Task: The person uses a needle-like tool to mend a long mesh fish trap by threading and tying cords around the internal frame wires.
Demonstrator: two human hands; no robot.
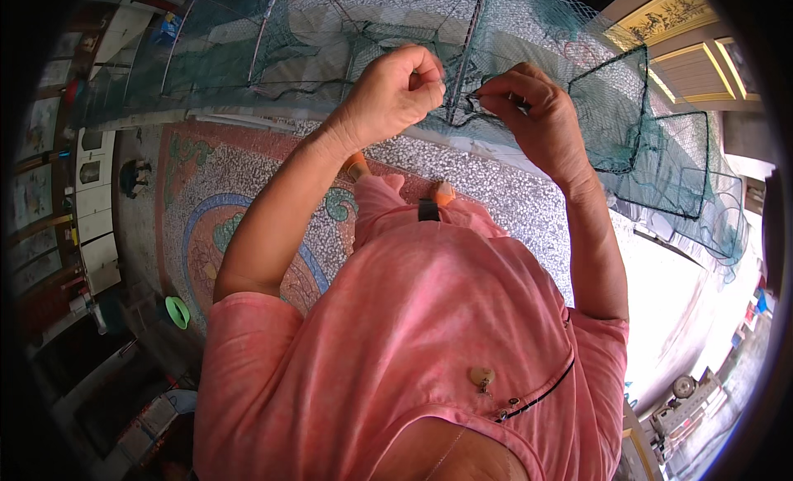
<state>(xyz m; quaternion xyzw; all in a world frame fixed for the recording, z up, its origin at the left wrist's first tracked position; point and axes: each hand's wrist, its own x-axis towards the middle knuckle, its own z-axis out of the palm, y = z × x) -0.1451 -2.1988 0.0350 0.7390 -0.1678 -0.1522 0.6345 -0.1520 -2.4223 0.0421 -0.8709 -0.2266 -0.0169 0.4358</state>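
A long green mesh net trap (330,55) with dark frame bars stretches across the far side, in front of me. My left hand (401,88) is closed in a pinch over the netting, close to an upright dark frame bar (468,47). What lies between its fingertips is too small to make out. To the right of that bar, my right hand (537,109) pinches thumb and finger together. A small dark strand or tip shows at its fingertips, and its kind is unclear. A dark cord (318,86) runs along the net beside the left hand.
The net's squarish end frames (673,163) reach to the far right. Below the net lies a speckled floor (487,179) with a coloured round pattern. A light green object (177,312) sits at the left, near shelves and cabinets. Yellow-trimmed panels (690,72) stand at the upper right.
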